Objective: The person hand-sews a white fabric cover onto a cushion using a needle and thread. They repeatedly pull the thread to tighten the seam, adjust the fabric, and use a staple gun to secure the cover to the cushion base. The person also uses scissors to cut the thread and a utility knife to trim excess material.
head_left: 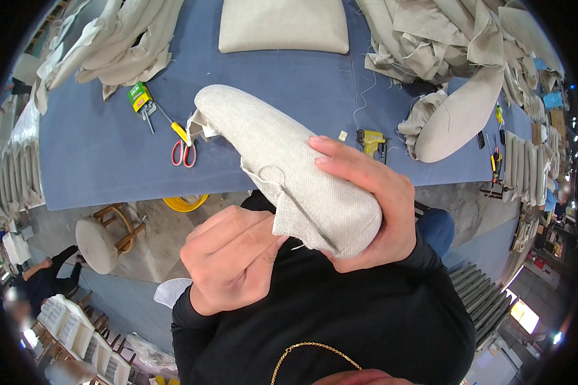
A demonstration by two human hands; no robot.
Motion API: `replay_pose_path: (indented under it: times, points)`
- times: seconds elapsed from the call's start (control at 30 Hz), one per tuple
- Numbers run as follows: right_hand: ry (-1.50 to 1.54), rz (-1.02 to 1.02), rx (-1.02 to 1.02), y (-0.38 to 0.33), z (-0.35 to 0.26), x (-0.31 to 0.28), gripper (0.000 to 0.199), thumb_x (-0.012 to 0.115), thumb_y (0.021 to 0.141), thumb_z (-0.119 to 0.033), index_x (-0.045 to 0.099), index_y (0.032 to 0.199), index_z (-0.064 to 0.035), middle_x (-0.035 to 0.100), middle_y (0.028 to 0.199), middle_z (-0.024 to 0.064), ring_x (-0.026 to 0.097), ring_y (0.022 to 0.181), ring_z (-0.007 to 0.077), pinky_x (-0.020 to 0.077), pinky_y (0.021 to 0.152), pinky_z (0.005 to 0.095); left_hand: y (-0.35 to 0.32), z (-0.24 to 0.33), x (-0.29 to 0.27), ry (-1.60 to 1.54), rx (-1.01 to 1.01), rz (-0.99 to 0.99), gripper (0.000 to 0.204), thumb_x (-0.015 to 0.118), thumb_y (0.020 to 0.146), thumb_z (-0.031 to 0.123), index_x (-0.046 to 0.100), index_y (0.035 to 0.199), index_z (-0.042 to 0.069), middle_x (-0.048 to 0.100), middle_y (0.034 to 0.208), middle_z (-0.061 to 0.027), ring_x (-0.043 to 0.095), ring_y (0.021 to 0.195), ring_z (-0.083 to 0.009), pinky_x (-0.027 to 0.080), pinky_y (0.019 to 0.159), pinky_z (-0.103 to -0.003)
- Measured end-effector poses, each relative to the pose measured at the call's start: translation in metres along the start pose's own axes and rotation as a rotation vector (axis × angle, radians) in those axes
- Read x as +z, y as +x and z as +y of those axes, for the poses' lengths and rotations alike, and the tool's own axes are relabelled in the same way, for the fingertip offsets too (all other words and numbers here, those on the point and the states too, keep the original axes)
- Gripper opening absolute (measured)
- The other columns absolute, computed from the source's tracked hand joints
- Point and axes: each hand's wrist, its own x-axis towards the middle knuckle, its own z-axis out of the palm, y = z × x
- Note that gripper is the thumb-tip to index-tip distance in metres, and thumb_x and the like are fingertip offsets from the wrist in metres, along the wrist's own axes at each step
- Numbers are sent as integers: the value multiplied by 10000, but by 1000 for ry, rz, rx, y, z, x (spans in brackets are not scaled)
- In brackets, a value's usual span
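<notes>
- The person holds a long padded piece wrapped in beige woven fabric up in front of the chest, above the near edge of the blue worktop; it does not rest on the worktop.
- The right hand wraps around the near end of the padded piece, fingers curled over its top and side in a firm hold.
- The left hand sits just below that near end, fingers folded in and pinching the loose fabric edge between thumb and forefinger.
- Judging by how things lie, the cover is pulled smooth over most of the length and over the rounded far end, while a flap of fabric is loose at the far end and the near edge is not yet fastened down; the covering looks well along but unfinished.
- On the worktop, towards its near edge, lie red-handled scissors, a green and yellow tool and a yellow staple gun, all untouched and well apart from both hands.
- A finished-looking flat cushion lies at the far edge; heaps of beige fabric fill the far left and far right corners, and a curved covered piece lies near the right edge.
- Another person is at work low on the left, apart from these hands.
</notes>
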Motion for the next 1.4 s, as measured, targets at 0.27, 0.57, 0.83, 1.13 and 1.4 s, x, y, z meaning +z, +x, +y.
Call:
replay_pose_path:
  times: [0.27,0.57,0.83,1.13,1.4]
  points:
    - [52,58,47,-5,9,-10,890,923,557,-122,652,1399,-27,640,1466,225,636,1363,361,502,1111,404,-5,-24,-10,-59,-55,-19,257,759,709,-90,792,949,-2,726,799,-113,656,627,-257,514,600,-321]
    - [44,53,40,-3,6,-4,871,929,573,-135,655,1393,-26,645,1456,233,639,1357,371,511,1101,411,8,-9,1,-43,1,-16,298,786,701,-96,790,984,-2,711,810,-104,654,655,-243,504,587,-332]
    - [-2,25,-4,3,6,-6,895,938,558,-156,651,1394,-17,659,1424,248,653,1331,393,529,1085,427,9,-8,-6,0,28,-28,306,775,668,-96,781,961,-9,706,796,-106,652,640,-236,503,584,-315]
    - [33,43,6,8,8,-4,883,909,558,-130,658,1401,-47,652,1449,213,657,1323,383,523,1094,425,13,-1,-1,-131,-167,-22,197,770,745,-102,774,923,-20,719,792,-124,657,652,-254,508,622,-325]
    - [4,28,9,13,7,-5,861,882,555,-102,645,1372,24,649,1431,270,644,1355,354,491,1107,393,15,-7,-4,-81,-137,-25,162,785,773,-78,775,923,-19,751,824,-130,669,670,-249,512,640,-328]
